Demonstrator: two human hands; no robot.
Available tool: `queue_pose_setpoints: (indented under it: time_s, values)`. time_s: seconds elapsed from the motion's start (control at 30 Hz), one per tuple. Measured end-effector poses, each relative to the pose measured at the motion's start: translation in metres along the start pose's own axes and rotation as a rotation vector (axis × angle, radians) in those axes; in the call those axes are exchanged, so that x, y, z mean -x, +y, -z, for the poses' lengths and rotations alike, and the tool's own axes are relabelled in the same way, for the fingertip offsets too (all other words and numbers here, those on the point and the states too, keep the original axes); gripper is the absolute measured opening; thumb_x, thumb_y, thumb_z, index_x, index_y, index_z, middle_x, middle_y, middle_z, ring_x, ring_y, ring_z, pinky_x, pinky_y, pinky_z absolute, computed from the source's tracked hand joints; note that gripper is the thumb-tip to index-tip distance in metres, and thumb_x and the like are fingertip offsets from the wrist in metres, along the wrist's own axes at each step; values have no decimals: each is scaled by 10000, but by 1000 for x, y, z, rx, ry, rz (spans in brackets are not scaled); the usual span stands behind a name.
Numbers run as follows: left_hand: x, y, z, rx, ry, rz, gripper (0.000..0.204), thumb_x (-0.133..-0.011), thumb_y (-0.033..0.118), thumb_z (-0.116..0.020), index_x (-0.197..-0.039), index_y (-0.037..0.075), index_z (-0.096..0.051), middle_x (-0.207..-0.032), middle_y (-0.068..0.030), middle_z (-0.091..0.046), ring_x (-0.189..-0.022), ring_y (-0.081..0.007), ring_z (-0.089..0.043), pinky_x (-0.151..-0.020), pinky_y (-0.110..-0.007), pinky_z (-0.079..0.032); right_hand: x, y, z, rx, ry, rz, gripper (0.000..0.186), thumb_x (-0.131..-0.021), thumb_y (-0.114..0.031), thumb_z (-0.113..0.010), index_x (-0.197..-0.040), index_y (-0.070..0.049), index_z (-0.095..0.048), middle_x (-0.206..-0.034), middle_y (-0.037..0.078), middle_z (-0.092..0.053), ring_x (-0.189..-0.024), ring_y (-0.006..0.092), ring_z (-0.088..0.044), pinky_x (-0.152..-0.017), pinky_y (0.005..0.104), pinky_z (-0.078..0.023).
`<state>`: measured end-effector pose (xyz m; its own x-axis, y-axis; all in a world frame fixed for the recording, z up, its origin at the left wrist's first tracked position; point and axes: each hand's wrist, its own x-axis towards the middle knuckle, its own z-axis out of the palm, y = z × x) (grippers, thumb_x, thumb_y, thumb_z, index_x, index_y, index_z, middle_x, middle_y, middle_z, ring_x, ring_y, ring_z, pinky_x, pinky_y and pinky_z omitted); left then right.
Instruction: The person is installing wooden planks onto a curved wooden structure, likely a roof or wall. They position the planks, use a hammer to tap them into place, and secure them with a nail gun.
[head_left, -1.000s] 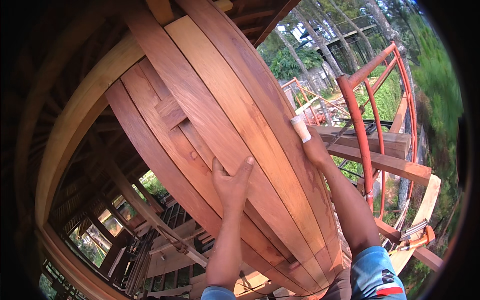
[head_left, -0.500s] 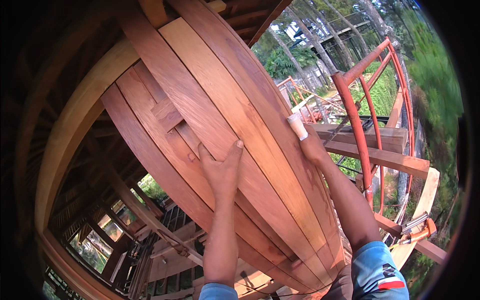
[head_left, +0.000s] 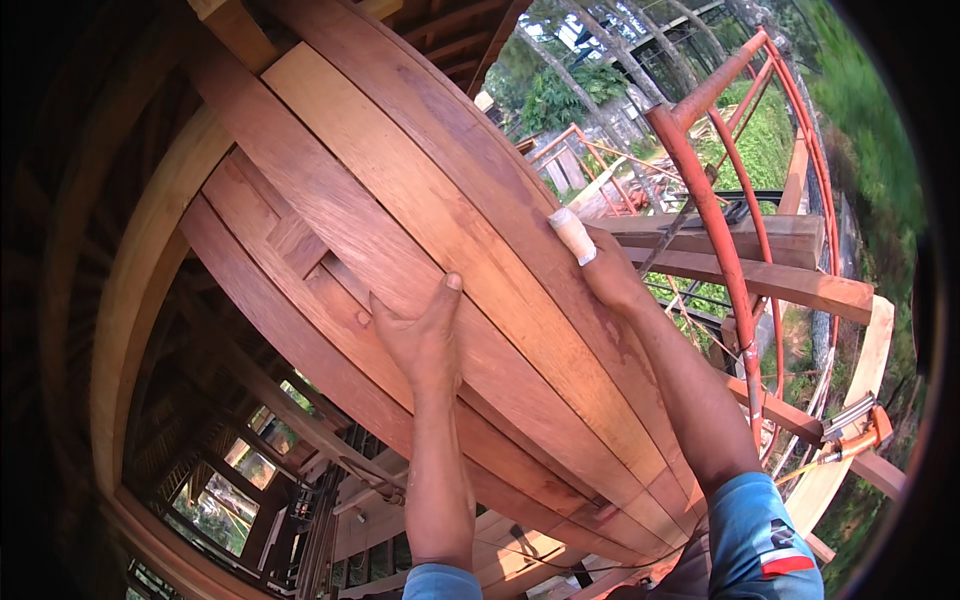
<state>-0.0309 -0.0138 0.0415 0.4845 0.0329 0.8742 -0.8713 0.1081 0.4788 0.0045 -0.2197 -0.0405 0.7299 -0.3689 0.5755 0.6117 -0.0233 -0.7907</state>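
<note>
Long curved planks of reddish and yellowish wood run side by side from upper left to lower right. My left hand [head_left: 420, 335] lies at a reddish plank [head_left: 345, 245] near the middle, its thumb stretched over the face. Its other fingers are mostly hidden at the plank's left edge, by a gap. A short wooden block [head_left: 296, 243] sits in that gap, above the hand. My right hand [head_left: 607, 270] grips the outer right-hand plank [head_left: 500, 190]. A whitish wrap [head_left: 572, 237] covers its thumb, which rests on the wood; the other fingers are hidden beyond the edge.
An orange-red metal frame [head_left: 690, 170] stands at the right, with timber beams [head_left: 760, 270] behind my right arm. An orange clamp-like tool [head_left: 870, 430] rests on timber at the lower right. At the left a curved wooden beam [head_left: 135, 300] borders a shaded structure.
The view has shifted and turned slightly, so the upper planks and both hands appear farther left. Both hands stay at about the same spots on the wood.
</note>
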Motion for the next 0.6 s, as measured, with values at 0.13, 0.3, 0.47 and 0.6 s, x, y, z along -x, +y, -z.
queue_pose_setpoints:
  time_s: [0.13, 0.3, 0.47, 0.6]
  values:
    - [-1, -3, 1, -2, -11, -2, 753, -808, -74, -803, -1430, -55, -377, -1321, -180, -551, -1170, -234, -580, -1026, -325, -495, 0, 5, -3, 25, 75, 81, 481, -954, -326, -559, -1263, 35, -634, -1031, 215, -720, -861, 232, -667, -804, 373, -502]
    - [0, -1, 2, 29, -31, 23, 769, -807, -61, -812, -1436, -55, -370, -1338, -183, -539, -1196, -240, -563, -1063, -340, -471, 0, 6, -3, 32, 57, 94, 500, -964, -351, -550, -1269, 39, -626, -1073, 231, -713, -907, 262, -677, -836, 390, -501]
    - [1, -5, 3, 51, -24, 2, 776, -818, -44, -811, -1445, -56, -353, -1360, -183, -522, -1217, -244, -548, -1079, -345, -450, 3, 0, -5, 70, 92, 67, 536, -970, -391, -545, -1284, 35, -623, -1150, 251, -700, -1012, 315, -681, -901, 404, -491]
    - [1, 0, 3, 41, -64, 9, 776, -828, -34, -806, -1452, -56, -346, -1364, -183, -519, -1209, -248, -551, -1070, -343, -449, 2, 2, -2, 54, 82, 99, 566, -977, -430, -546, -1290, 35, -624, -1177, 245, -698, -1041, 320, -675, -920, 405, -486]
